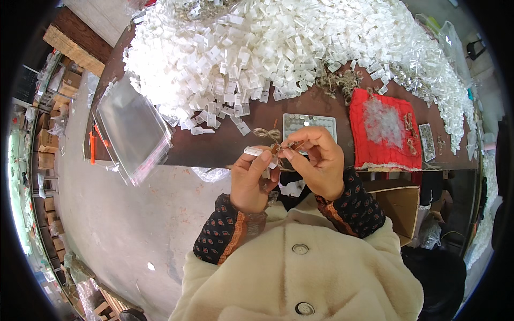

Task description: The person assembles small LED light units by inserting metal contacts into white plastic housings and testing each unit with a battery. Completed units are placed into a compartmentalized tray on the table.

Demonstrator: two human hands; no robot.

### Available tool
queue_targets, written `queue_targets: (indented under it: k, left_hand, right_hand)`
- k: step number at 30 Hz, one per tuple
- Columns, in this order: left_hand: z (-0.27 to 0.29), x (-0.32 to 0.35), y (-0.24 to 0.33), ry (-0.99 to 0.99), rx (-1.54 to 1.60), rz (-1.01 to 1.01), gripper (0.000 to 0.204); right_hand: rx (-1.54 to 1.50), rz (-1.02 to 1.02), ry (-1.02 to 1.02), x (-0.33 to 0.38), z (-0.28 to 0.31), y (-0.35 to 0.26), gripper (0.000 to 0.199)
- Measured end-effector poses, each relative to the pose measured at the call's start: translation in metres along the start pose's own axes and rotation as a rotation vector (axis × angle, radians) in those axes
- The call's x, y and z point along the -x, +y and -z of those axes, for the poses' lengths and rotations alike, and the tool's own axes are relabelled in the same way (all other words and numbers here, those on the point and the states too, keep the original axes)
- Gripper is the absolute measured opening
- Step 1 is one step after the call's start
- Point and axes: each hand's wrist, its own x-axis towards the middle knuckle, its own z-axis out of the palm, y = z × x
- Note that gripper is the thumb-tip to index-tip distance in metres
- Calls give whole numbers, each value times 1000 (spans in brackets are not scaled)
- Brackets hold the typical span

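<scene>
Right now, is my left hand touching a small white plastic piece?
Touching. The head view shows your left hand holding a small white plastic piece, its thumb against the piece with no gap between them.

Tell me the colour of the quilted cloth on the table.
The quilted cloth is red; it shows best in the head view.

A hand can pass over the bare brown tabletop [206, 148] between the stacked clear plastic bags [131, 125] and the left hand [249, 183]. The heap of small white plastic pieces [257, 48] bars the far side. Rightward, only a narrow gap parts the grey tray [334, 127] from the red cloth [362, 140]; the right hand [324, 168] covers part of the tray's near edge.
</scene>
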Motion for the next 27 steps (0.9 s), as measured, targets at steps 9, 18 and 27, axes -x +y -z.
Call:
queue_targets:
  k: [9, 18, 27]
  left_hand:
    - [-1, -1, -3, 102, -75, -48, 13]
    - [5, 2, -2, 84, -31, -3, 12]
    - [0, 7, -1, 127, 5, 29, 18]
  right_hand:
    - [24, 5, 9, 0, -4, 6, 28]
    - [193, 35, -128, 4, 3, 2, 29]
    - [153, 101, -129, 7, 1, 6, 31]
